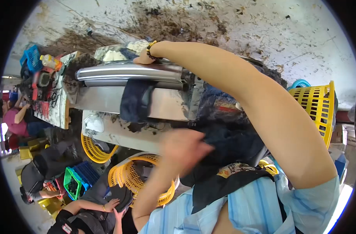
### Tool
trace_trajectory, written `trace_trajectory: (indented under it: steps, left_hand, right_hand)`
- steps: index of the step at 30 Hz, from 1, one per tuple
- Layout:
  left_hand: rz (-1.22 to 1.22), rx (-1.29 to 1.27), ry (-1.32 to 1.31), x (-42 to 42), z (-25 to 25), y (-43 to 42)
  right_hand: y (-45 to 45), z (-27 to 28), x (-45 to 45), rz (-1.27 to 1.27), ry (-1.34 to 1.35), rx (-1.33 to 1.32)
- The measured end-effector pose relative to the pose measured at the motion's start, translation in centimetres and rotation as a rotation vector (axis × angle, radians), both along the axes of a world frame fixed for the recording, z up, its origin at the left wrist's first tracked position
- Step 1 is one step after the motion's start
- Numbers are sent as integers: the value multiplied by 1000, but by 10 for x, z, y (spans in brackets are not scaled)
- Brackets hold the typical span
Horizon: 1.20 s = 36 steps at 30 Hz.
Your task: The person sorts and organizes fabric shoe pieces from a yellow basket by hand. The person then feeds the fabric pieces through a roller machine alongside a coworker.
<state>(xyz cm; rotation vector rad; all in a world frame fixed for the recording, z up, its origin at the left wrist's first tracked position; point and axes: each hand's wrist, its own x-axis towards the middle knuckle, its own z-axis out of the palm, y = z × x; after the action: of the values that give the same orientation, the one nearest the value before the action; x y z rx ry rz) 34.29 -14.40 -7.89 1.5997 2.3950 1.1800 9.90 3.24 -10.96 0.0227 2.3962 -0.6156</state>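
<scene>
Your right hand (145, 58) is at the far side of the shiny metal roller (127, 73), and your forearm reaches over from the right. Most of its fingers are hidden, so I cannot tell if they are spread or pinching. Your left hand (185, 150) is on the near side, and it is blurred; its fingers point to the right, but I cannot tell whether they are closed on something. The dark cloth (134, 102) lies between your two hands in depth: it hangs at the near side of the roller, over the metal plate (168, 103), to the left of your left hand and apart from it. A big dark cloth pile (234, 138) is just to the right of your left hand. Nearer to you, at the left, there is a yellow basket (125, 175), and a person (92, 218) holds dark pieces (121, 196) beside it.
</scene>
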Motion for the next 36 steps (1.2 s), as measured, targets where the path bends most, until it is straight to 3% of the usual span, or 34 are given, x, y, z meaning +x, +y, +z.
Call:
trace_trajectory:
  steps: [1,3,6,8,10,13,15,16,20,25,29,34,36]
  left_hand:
    - [-81,-18,-35,29,0,21]
    - [-175,-97,-169,62,-15,50]
    - [-205,195,-71,81,-47,58]
    - [-295,293,0,75,-42,46]
    - [-348,367,95,62,-33,25]
    - [-38,159,8,12,2,-12]
    - [221,16,-401,-34,13,-39]
    - [348,-59,-468,-53,15,-51]
    - [494,-164,-735,-107,-21,-86]
    - [571,-186,-920,-128,-18,-76]
    - [579,-263,-870,-139,-20,-66]
    - [600,-218,-685,-163,-28,-47]
    - [670,-89,-316,-158,-31,-37]
  right_hand:
    - [0,-22,-15,77,76,104]
    - [-8,1,-7,-22,258,127]
    - [-11,53,21,154,456,253]
    - [-10,70,39,310,655,242]
    - [-6,88,50,338,653,221]
    - [9,94,43,406,803,298]
    - [30,96,33,389,926,243]
    - [37,99,28,364,910,283]
    - [75,85,14,127,1041,251]
    - [117,35,-6,-85,1128,201]
    - [136,-7,-20,-368,878,348]
    - [154,-14,-9,-264,941,518]
    - [167,-25,-8,-127,1000,653]
